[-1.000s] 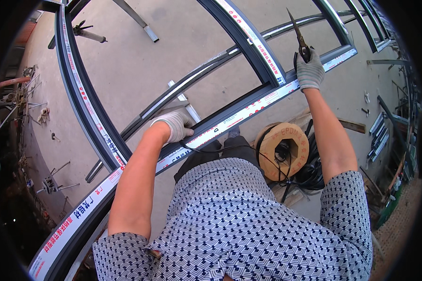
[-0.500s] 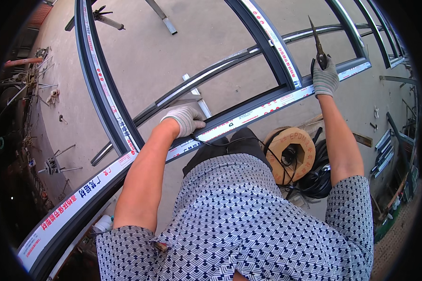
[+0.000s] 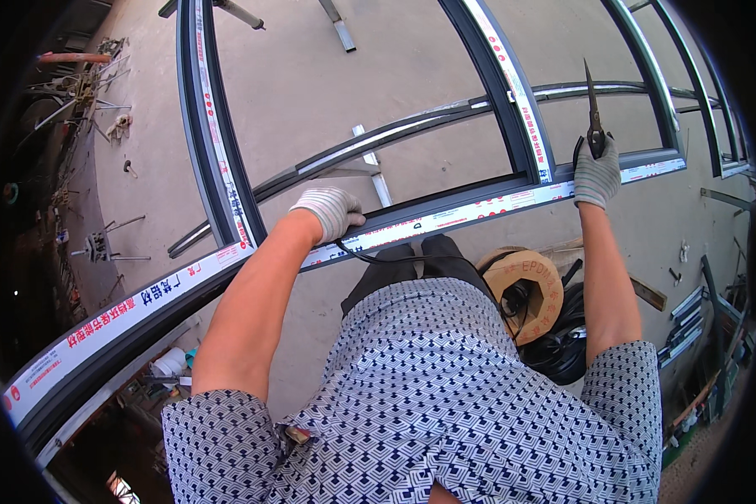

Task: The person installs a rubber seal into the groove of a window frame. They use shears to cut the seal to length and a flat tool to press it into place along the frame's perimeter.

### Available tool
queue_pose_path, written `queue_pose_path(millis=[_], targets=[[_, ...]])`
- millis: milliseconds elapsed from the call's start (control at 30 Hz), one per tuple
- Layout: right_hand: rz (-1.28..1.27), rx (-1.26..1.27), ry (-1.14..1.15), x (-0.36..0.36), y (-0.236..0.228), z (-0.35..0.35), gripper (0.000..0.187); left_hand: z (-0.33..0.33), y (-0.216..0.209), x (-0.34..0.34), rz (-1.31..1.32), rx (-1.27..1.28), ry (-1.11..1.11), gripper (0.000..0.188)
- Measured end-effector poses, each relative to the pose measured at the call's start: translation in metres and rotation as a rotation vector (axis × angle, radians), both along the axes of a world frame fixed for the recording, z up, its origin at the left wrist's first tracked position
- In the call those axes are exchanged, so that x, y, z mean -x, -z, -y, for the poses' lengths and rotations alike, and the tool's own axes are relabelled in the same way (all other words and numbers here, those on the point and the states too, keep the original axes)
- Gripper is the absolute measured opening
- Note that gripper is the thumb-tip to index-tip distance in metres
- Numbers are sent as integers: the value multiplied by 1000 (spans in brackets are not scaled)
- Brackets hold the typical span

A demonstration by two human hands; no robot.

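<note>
Pale striped gloves cover both my hands. My left hand (image 3: 329,214) is bent over the near rail of a dark grey metal window frame (image 3: 445,202), fingers closed on a thin black rubber strip (image 3: 386,259). From there the strip sags past my waist toward a cardboard reel (image 3: 525,294). My right hand (image 3: 597,176) grips dark scissors (image 3: 595,113) by the handles, near the right end of that rail. Their blades point away from me and look closed together. The glove partly hides the handles.
Black coiled strip (image 3: 563,340) lies beside the reel, close to my right side. More frames (image 3: 697,84) stand at the far right. Metal profiles (image 3: 687,323) lie on the right floor, and clutter (image 3: 84,92) lines the left. A square metal bar (image 3: 340,25) juts out beyond the frame.
The whole view has shifted, so the frame and floor things sit farther right in the picture. Both hands keep nearly the same places along the rail, still holding strip and scissors.
</note>
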State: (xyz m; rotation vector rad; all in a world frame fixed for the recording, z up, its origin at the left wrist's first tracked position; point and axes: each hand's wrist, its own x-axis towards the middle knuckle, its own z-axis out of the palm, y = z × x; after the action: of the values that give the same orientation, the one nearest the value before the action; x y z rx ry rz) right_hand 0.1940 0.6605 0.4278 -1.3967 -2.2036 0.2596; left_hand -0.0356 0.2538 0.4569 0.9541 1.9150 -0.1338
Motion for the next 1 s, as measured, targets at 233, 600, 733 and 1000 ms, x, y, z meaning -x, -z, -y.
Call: queue_pose_path(millis=[233,600,733,1000], targets=[[-134,48,-25,-5,11,-9,38,-2,-5,0,20,64,-191,36],[-310,322,-555,-7,-21,76,33,12,-27,-68,-12,-737,-850,38],[-85,556,-999,21,-66,169,36,12,-40,-118,370,-927,-887,70],[360,554,-1632,61,-86,253,35,53,-23,-147,573,-987,-1332,46]])
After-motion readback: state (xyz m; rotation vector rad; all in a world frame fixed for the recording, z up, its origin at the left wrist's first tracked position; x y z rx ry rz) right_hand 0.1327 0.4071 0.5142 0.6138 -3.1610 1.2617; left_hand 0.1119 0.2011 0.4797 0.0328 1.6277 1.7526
